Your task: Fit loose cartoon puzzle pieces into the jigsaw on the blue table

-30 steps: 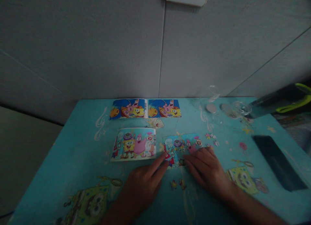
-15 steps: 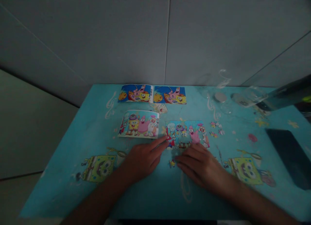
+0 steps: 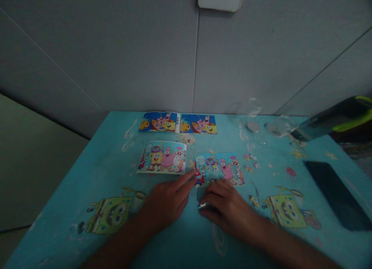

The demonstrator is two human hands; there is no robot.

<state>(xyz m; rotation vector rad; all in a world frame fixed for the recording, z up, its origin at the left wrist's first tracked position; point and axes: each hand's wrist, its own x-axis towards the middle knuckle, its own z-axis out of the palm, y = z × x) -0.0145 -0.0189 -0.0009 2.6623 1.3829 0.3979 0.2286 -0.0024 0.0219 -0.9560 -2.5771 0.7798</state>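
Note:
A partly assembled cartoon jigsaw puzzle lies on the table, with a gap showing in its middle. My left hand rests at its left edge, fingers stretched out and fingertips touching the border. At the puzzle's lower edge, my right hand has its thumb and fingers closed around a small puzzle piece; the hand hides part of the piece and of the puzzle's bottom. Left of the puzzle sits a picture card with the same characters. Several loose pieces lie to the right, and another piece is nearer my right wrist.
At the back stand a blue picture card and a matching blue puzzle. Clear containers, a round lid and a dark bottle occupy the back right. A dark flat phone-like slab lies at the right.
My right hand has closed on the puzzle piece that lay by its fingertips. My left hand stays at the puzzle's left edge. The view has tilted up, showing a wall switch.

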